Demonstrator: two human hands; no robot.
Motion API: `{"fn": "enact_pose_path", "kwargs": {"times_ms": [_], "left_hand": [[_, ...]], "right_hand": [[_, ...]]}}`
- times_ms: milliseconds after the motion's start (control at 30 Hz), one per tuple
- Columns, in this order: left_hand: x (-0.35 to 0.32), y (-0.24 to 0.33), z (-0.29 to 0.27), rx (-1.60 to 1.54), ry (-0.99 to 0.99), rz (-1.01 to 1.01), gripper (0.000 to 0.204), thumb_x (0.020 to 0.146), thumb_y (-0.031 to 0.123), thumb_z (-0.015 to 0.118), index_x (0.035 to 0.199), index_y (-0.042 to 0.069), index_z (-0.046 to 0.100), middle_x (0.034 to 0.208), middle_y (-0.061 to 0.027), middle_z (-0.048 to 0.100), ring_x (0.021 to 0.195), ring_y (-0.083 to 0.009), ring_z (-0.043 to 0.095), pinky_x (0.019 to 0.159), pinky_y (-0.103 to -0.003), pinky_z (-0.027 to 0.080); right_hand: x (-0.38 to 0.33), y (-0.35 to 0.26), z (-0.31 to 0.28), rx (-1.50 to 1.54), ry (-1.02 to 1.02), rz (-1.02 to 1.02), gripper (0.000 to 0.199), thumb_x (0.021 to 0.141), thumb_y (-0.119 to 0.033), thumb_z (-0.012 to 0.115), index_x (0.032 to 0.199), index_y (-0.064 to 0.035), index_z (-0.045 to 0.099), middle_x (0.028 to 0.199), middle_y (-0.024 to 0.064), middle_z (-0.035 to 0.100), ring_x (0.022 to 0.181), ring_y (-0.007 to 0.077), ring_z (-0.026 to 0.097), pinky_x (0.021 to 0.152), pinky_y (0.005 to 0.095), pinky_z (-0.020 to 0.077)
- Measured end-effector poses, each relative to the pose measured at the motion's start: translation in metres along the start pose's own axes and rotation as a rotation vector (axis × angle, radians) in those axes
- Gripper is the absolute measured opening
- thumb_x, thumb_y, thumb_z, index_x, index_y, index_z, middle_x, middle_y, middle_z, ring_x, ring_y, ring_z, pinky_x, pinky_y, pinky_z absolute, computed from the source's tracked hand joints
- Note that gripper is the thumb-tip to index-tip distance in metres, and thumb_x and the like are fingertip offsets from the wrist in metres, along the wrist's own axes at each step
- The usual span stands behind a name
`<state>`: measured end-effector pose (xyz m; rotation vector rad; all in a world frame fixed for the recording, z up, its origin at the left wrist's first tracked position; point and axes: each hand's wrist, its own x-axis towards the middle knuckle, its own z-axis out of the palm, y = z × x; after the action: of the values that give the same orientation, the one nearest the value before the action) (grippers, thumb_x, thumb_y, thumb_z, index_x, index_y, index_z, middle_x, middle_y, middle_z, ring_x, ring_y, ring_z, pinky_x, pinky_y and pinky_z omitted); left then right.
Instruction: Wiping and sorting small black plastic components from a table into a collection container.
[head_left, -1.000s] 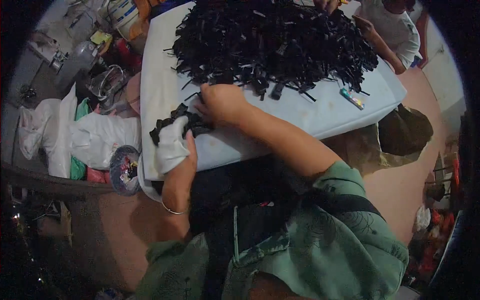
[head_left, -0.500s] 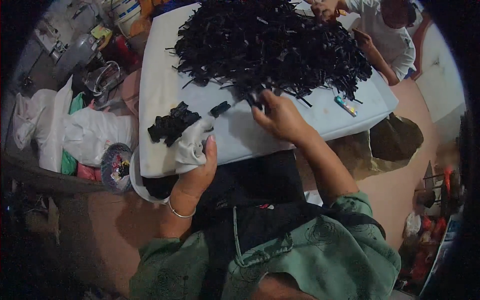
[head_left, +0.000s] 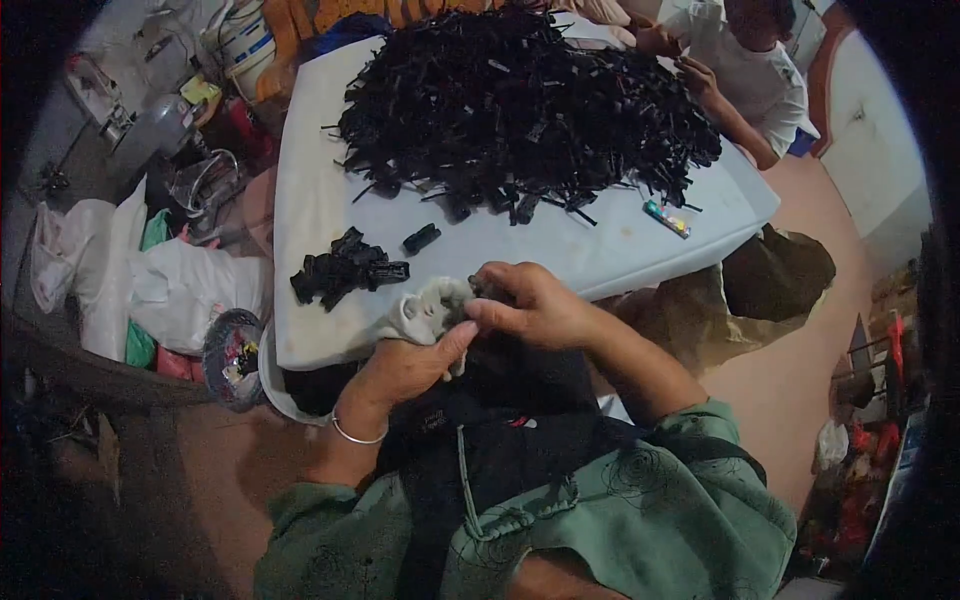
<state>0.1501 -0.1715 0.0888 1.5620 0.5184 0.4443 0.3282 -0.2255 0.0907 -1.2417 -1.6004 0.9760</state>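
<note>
My left hand point(head_left: 405, 365) is wrapped over the fingers in a whitish cloth point(head_left: 420, 312), its thumb bare, and a silver bangle circles the wrist. Against the cloth, my right hand point(head_left: 535, 305) pinches a small black piece, mostly hidden by the fingers. Both hands meet at the near edge of a pale, padded-looking table surface point(head_left: 320, 200). Just beyond the left hand lies a small heap of black plastic pieces point(head_left: 340, 270), with one single black piece point(head_left: 422, 238) apart to its right. A large pile of similar black pieces point(head_left: 530, 110) covers the far part.
A small colourful tube-like packet point(head_left: 667, 219) lies at the right. Across the far right corner, another person point(head_left: 750, 80) in a white shirt works with both hands. White bags point(head_left: 195, 285) and a bowl of small bits point(head_left: 235, 355) stand left. An open brown sack point(head_left: 720, 300) sits below the right edge.
My right hand has come back from the pile's near edge to my left hand with a black piece. The left hand has moved slightly right and nearer, away from the small heap.
</note>
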Motion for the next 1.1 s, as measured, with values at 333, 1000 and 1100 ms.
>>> {"fn": "enact_pose_path", "kwargs": {"times_ms": [333,1000,1100], "left_hand": [[0.005,-0.007,0.006,0.046,0.219,0.219,0.023,0.082,0.005,0.050,0.105,0.000,0.045,0.080,-0.0023,0.053,0.059,-0.0046,0.047,0.049,-0.018,0.040],[0.005,-0.020,0.011,0.415,0.460,0.426,0.023,0.077,0.006,0.056,0.099,0.000,0.050,0.087,-0.0105,0.056,0.079,-0.0199,0.055,0.069,-0.029,0.044],[0.003,-0.016,0.000,0.190,0.428,0.229,0.023,0.086,0.015,0.049,0.105,0.003,0.048,0.089,-0.0010,0.052,0.077,-0.0086,0.048,0.066,-0.022,0.041]], "right_hand": [[-0.004,-0.006,0.022,-0.400,0.401,-0.387,0.019,0.075,-0.017,0.063,0.073,-0.0025,0.051,0.060,0.0121,0.052,0.051,0.0236,0.051,0.047,0.0302,0.0402],[-0.006,0.004,0.027,0.172,0.147,0.048,0.020,0.087,-0.016,0.047,0.079,0.0010,0.052,0.065,0.0008,0.051,0.063,0.0064,0.044,0.057,0.0234,0.0391],[-0.004,0.006,0.019,-0.156,0.122,0.048,0.013,0.084,-0.012,0.052,0.086,0.0009,0.055,0.071,0.0069,0.058,0.067,0.0110,0.053,0.061,0.0256,0.0426]]}}
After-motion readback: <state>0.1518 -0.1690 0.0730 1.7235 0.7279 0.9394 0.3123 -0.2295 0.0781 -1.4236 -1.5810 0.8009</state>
